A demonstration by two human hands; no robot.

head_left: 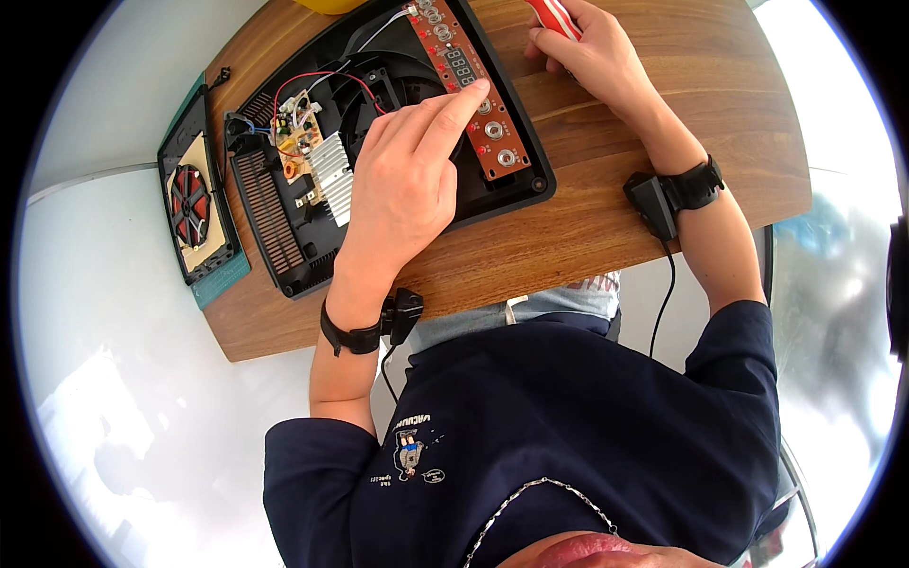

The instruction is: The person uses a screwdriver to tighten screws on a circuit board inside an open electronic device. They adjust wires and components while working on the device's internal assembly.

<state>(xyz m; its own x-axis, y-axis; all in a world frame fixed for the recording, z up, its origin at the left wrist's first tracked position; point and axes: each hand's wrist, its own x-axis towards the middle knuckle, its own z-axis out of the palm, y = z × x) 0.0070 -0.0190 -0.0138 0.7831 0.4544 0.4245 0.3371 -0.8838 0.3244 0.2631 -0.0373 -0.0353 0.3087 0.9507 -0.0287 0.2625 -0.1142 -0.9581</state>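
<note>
My left hand (402, 185) reaches over an opened black appliance housing (524, 156). Its index fingertip rests on a long red-brown circuit board (496, 147), just beside the digit display (459, 66). The other fingers are partly hidden, and no object shows in that hand. The board carries several round metal springs and lies along the housing's right side. Off to the right, above the bare table, my right hand (601, 57) is closed around a red-and-white tool handle (554, 16). The tool's working end is hidden or out of view.
Inside the housing are a power board (298, 133), a finned heat sink (331, 180) and a red wire (317, 75). Left of it, a black panel with a red-and-black coil (190, 206) lies on a green mat (225, 282). The wooden table (663, 57) has a curved edge. Both wrists wear cabled black devices.
</note>
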